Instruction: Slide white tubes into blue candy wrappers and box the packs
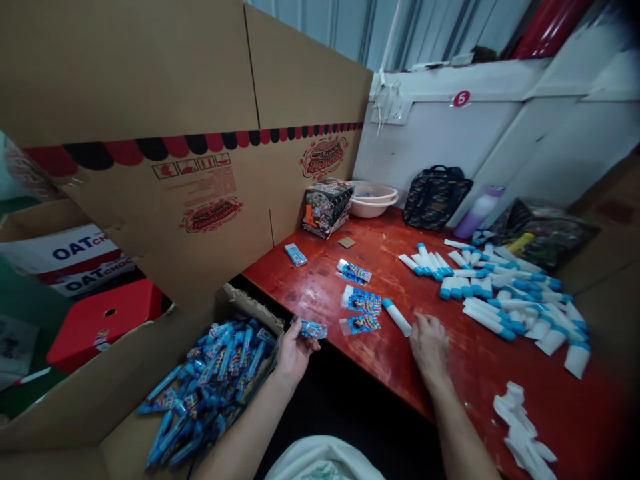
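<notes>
Near the table's front edge, my left hand is closed on a small blue printed packet, thumb on top. On the red tabletop rests my right hand, palm down, fingers loosely bent and apart, holding nothing that I can see. Close by its thumb side lies a white tube with a blue cap, its white end at the fingers; whether they touch is unclear. Between the hands, several flat blue printed sleeves with clear ends lie in a column. Another blue packet lies farther back.
Many white tubes with blue caps are heaped on the right. A cardboard carton at lower left holds filled blue packets. Tall cardboard walls the left side. Basins, a dark bag and a bottle stand behind.
</notes>
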`<action>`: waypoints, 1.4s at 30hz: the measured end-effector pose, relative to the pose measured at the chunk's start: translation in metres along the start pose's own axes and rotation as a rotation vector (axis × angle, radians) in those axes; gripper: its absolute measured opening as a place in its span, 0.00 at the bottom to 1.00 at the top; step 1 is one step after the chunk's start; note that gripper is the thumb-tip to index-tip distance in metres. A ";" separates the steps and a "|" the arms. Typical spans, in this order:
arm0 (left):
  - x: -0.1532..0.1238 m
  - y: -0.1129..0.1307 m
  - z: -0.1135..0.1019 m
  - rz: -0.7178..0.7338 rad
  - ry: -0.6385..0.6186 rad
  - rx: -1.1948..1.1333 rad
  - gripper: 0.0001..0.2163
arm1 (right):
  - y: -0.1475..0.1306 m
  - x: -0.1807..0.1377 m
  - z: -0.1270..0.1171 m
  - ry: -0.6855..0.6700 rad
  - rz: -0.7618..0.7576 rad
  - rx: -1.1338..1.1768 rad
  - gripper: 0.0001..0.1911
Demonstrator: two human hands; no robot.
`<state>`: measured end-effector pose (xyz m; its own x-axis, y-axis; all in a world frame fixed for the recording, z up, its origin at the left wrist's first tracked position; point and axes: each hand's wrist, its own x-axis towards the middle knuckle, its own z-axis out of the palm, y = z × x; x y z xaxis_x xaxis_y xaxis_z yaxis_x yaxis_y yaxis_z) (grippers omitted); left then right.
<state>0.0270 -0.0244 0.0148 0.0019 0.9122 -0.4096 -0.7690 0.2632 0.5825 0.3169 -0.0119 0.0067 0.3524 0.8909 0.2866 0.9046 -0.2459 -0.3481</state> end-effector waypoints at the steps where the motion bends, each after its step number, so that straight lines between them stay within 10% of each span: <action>1: -0.001 -0.002 -0.002 0.035 -0.001 0.016 0.09 | -0.015 -0.008 -0.005 0.014 -0.035 0.143 0.17; 5: -0.007 -0.014 0.000 0.141 -0.029 0.087 0.11 | -0.078 -0.043 -0.013 -0.280 -0.281 0.705 0.13; 11: -0.018 -0.024 0.007 0.232 -0.090 0.210 0.12 | -0.115 -0.068 0.007 -0.548 -0.183 0.810 0.09; 19: -0.017 -0.024 0.001 0.337 -0.016 0.300 0.14 | -0.110 -0.081 -0.016 -0.146 -0.383 0.548 0.14; 25: -0.004 -0.020 -0.007 0.166 0.038 0.099 0.13 | -0.073 -0.034 -0.012 0.056 -0.269 0.168 0.11; 30: -0.001 -0.016 -0.011 -0.014 0.031 -0.032 0.12 | -0.031 -0.004 0.011 -0.089 -0.134 -0.277 0.13; 42: -0.002 -0.024 0.001 -0.007 0.024 -0.028 0.11 | -0.064 -0.071 -0.017 -0.176 -0.297 0.767 0.16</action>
<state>0.0466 -0.0324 0.0024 -0.0075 0.9025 -0.4306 -0.7869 0.2603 0.5594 0.2383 -0.0655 0.0236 0.0255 0.9398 0.3409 0.5182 0.2792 -0.8084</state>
